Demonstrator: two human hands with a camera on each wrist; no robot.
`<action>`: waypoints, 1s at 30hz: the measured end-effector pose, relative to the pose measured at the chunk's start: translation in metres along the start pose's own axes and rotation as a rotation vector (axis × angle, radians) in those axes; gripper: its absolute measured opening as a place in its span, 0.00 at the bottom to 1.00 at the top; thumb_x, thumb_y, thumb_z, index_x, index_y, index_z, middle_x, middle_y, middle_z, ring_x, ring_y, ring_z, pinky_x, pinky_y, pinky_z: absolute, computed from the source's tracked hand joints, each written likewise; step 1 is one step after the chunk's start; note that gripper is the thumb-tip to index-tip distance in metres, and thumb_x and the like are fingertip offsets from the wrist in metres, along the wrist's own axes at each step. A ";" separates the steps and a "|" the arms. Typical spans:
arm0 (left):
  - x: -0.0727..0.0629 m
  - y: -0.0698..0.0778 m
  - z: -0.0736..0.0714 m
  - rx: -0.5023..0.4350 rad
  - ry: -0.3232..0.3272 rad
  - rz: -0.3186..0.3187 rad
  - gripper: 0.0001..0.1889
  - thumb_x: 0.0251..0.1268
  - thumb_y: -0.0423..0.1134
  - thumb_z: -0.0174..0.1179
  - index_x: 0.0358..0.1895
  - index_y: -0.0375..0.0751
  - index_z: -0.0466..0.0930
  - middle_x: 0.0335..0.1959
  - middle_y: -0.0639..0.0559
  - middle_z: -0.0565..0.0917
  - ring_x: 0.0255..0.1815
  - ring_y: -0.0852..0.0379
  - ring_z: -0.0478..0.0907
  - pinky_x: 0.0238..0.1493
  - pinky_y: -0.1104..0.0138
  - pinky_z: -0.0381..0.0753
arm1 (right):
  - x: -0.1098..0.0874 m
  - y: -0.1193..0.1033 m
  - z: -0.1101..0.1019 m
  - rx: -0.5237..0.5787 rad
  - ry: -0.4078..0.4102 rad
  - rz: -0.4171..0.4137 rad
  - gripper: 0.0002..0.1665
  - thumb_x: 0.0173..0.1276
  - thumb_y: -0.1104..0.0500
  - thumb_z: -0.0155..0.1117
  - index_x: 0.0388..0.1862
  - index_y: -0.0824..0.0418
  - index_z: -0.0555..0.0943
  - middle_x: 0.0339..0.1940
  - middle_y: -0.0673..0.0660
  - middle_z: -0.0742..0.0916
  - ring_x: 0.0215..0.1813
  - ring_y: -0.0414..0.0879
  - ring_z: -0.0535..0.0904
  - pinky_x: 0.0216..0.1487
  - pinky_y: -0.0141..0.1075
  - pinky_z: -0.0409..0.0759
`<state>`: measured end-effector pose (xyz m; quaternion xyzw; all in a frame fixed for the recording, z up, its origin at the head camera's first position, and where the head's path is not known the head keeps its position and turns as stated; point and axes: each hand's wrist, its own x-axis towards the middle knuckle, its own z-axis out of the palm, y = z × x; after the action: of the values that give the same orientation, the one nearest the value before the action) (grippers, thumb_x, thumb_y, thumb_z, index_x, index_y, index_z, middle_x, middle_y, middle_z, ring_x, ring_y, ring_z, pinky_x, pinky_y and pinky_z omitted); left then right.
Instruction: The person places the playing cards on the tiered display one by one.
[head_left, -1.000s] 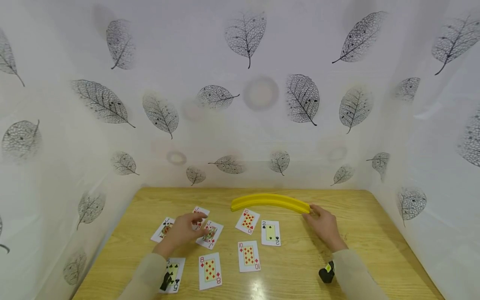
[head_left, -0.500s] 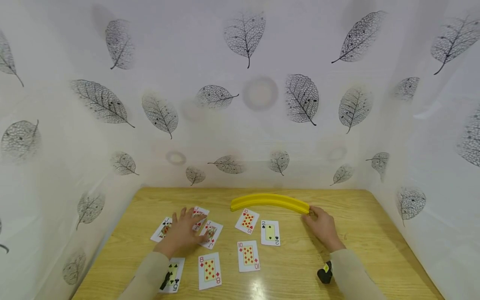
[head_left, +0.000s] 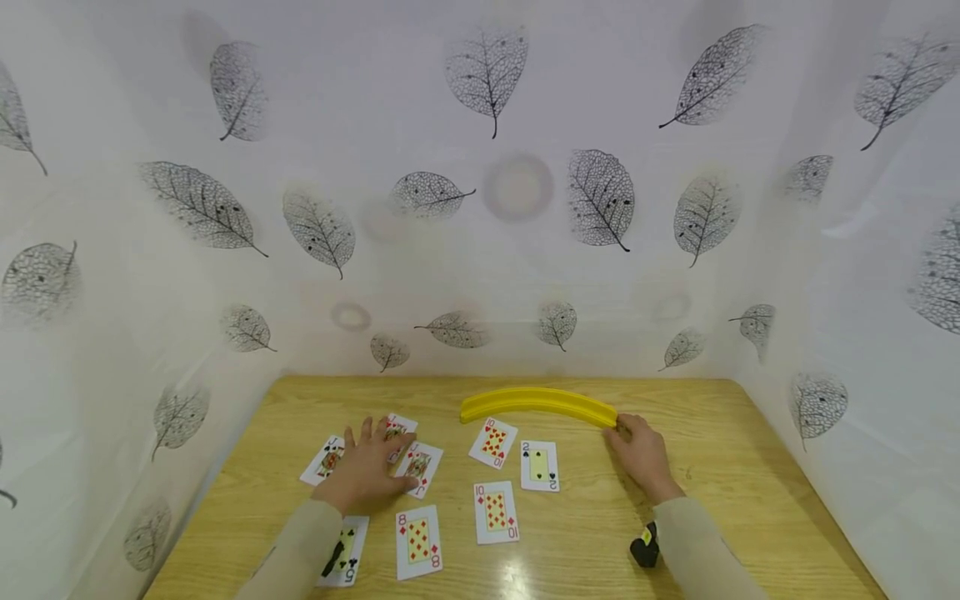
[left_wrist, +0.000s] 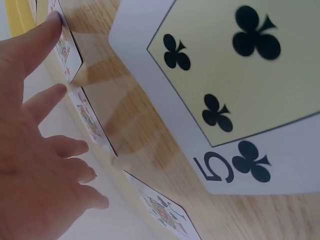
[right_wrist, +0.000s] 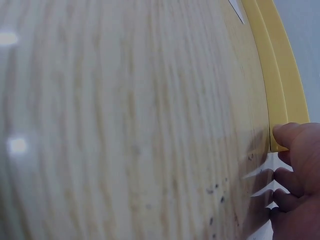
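1. On the near left of the wooden table (head_left: 585, 533), the five of clubs (head_left: 351, 554) is lying face up, partly hidden by the left sleeve (head_left: 296, 546); a small black object (head_left: 645, 547) is showing beside the right sleeve (head_left: 708, 550) (what it is, I cannot tell).
2. Right of the five, the eight of diamonds (head_left: 418, 542) is lying flat, and the ten of diamonds (head_left: 496, 512) is lying farther right and slightly deeper in.
3. Beyond these, the left hand (head_left: 366, 473) is spanning a group of jacks, gripping nothing, its fingers standing well apart; the thumb tip is overlapping the jack of diamonds (head_left: 422, 467) and the index finger the jack of hearts (head_left: 400, 429), though contact is hard to judge. A black-suited jack (head_left: 325, 460) is lying to its left.
4. Across to the right, the two of spades (head_left: 540, 466) and the ten of hearts (head_left: 492, 442) are lying near each other, apart.
5. Farther right, the right hand (head_left: 640, 454) is pinching the right end of the curved yellow piece (head_left: 538, 403).
6. That piece is arching along the table's far part, just behind the ten of hearts.
7. Farthest back, a pale leaf-printed sheet (head_left: 517, 258) is hanging.
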<state>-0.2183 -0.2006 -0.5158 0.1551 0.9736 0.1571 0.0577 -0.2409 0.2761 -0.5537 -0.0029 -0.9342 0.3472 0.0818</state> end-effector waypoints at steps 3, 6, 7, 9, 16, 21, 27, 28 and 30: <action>0.000 0.000 0.001 -0.009 -0.020 -0.008 0.41 0.63 0.63 0.71 0.76 0.51 0.73 0.81 0.23 0.58 0.82 0.17 0.47 0.76 0.21 0.39 | -0.001 0.001 0.001 -0.010 0.013 -0.005 0.29 0.79 0.56 0.63 0.69 0.75 0.75 0.65 0.76 0.82 0.66 0.74 0.78 0.68 0.66 0.78; 0.001 -0.001 0.002 -0.028 -0.024 -0.010 0.41 0.63 0.62 0.71 0.76 0.50 0.73 0.81 0.22 0.59 0.82 0.17 0.48 0.77 0.21 0.39 | -0.001 0.002 0.003 -0.015 0.019 -0.002 0.29 0.79 0.57 0.64 0.70 0.75 0.75 0.65 0.76 0.82 0.66 0.75 0.78 0.69 0.65 0.77; 0.001 -0.002 0.003 -0.038 -0.026 -0.010 0.41 0.63 0.62 0.71 0.76 0.50 0.73 0.81 0.22 0.59 0.82 0.17 0.48 0.77 0.22 0.39 | -0.001 0.003 0.003 -0.017 0.019 0.000 0.29 0.80 0.57 0.63 0.70 0.75 0.75 0.65 0.76 0.82 0.66 0.75 0.78 0.69 0.65 0.77; 0.000 -0.003 0.004 -0.073 -0.032 -0.015 0.40 0.64 0.61 0.71 0.77 0.50 0.73 0.81 0.22 0.58 0.82 0.18 0.47 0.78 0.23 0.41 | -0.001 0.003 0.003 -0.017 0.015 0.000 0.29 0.80 0.57 0.63 0.70 0.76 0.74 0.66 0.76 0.81 0.67 0.75 0.78 0.70 0.65 0.76; -0.002 -0.006 0.007 -0.178 -0.068 -0.058 0.42 0.65 0.62 0.70 0.80 0.53 0.69 0.84 0.26 0.52 0.83 0.21 0.48 0.74 0.24 0.59 | 0.000 0.002 0.006 -0.010 0.050 -0.014 0.29 0.79 0.57 0.63 0.69 0.77 0.75 0.66 0.77 0.81 0.67 0.75 0.77 0.71 0.66 0.75; -0.001 -0.008 0.009 -0.201 -0.065 -0.058 0.43 0.64 0.60 0.72 0.80 0.51 0.68 0.84 0.26 0.52 0.83 0.20 0.48 0.74 0.24 0.58 | 0.002 0.001 0.007 -0.005 0.048 0.000 0.30 0.79 0.56 0.63 0.69 0.77 0.75 0.68 0.79 0.80 0.70 0.76 0.75 0.72 0.67 0.73; 0.005 -0.009 0.012 -0.209 -0.018 -0.016 0.43 0.61 0.54 0.77 0.77 0.42 0.70 0.82 0.27 0.59 0.84 0.24 0.50 0.80 0.28 0.49 | 0.002 0.001 0.007 -0.005 0.047 0.019 0.29 0.80 0.56 0.62 0.69 0.76 0.75 0.68 0.79 0.79 0.70 0.76 0.75 0.72 0.67 0.74; 0.005 -0.009 0.012 -0.214 -0.012 -0.012 0.43 0.61 0.53 0.77 0.76 0.42 0.70 0.82 0.29 0.61 0.84 0.25 0.50 0.81 0.29 0.48 | 0.002 0.002 0.008 -0.008 0.055 0.014 0.28 0.80 0.56 0.63 0.68 0.75 0.76 0.67 0.78 0.80 0.68 0.76 0.76 0.71 0.67 0.75; 0.006 -0.008 0.013 -0.229 0.000 -0.005 0.43 0.59 0.52 0.78 0.75 0.40 0.71 0.81 0.31 0.65 0.84 0.27 0.53 0.82 0.30 0.48 | 0.001 0.003 0.008 -0.016 0.075 -0.002 0.27 0.80 0.56 0.64 0.67 0.75 0.77 0.66 0.77 0.81 0.66 0.76 0.78 0.69 0.67 0.76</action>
<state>-0.2243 -0.2025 -0.5307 0.1449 0.9497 0.2673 0.0753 -0.2433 0.2731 -0.5618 -0.0156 -0.9332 0.3394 0.1169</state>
